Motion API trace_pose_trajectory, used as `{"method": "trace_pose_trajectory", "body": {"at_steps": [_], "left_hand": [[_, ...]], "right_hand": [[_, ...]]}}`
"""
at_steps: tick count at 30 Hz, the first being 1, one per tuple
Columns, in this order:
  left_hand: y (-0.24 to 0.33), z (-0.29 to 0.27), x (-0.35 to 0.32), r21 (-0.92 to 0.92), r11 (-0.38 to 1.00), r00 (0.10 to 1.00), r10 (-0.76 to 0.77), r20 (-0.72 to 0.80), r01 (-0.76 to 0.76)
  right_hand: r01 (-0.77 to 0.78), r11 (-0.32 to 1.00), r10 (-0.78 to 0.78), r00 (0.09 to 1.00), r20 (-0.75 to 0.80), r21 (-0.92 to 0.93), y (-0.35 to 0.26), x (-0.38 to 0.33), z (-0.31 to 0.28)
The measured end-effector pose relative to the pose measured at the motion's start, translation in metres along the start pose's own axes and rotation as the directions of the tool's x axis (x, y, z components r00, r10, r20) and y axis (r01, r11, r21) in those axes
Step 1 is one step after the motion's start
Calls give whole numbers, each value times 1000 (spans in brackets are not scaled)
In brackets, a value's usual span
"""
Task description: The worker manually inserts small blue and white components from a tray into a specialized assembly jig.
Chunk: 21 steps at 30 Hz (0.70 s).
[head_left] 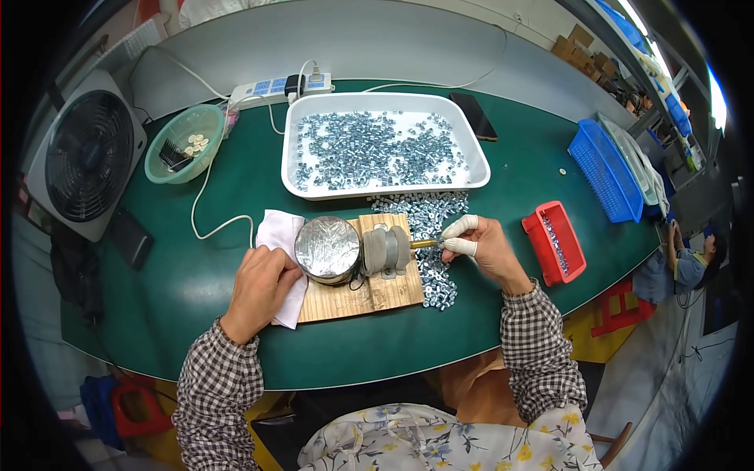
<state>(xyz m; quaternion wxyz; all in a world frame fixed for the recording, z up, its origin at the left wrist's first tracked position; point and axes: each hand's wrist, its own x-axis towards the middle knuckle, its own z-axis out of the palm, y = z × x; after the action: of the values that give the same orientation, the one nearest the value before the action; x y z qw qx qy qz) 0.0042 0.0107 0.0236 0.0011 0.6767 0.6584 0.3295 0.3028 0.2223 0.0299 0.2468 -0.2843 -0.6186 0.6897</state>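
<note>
A small motor with a round, foil-like silver end (327,250) is mounted on a wooden board (338,304). Grey wrapping (385,251) covers its right part, and a thin brass-coloured shaft (424,244) sticks out to the right. My right hand (488,250), with white covers on thumb and forefinger, pinches a small silver metal part at the shaft's tip; the fingertips mostly hide it. Left of the motor, my left hand (263,284) is closed, its bent fingers on a white cloth (283,234). Loose small metal parts (438,286) lie in a heap beside and behind the board.
Behind the board stands a white tray (290,169) of small metal parts. A red bin (577,259), a blue basket (601,177) and a phone (475,116) are to the right. Leftward are a green bowl (157,174), a fan (90,153) and a white cable (196,208). Another person (687,267) sits far right.
</note>
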Motion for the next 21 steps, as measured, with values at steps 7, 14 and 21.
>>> {"method": "trace_pose_trajectory", "body": {"at_steps": [7, 14, 21], "left_hand": [[2, 1, 1, -4, 1000, 1000, -1, -4, 1], [1, -2, 2, 10, 1000, 1000, 1, 6, -1], [1, -5, 1, -68, 997, 996, -20, 89, 26]], "right_hand": [[27, 1000, -27, 999, -17, 1, 5, 0, 4], [92, 996, -92, 996, -18, -4, 14, 1, 8], [181, 981, -182, 983, -5, -67, 15, 1, 8]]}}
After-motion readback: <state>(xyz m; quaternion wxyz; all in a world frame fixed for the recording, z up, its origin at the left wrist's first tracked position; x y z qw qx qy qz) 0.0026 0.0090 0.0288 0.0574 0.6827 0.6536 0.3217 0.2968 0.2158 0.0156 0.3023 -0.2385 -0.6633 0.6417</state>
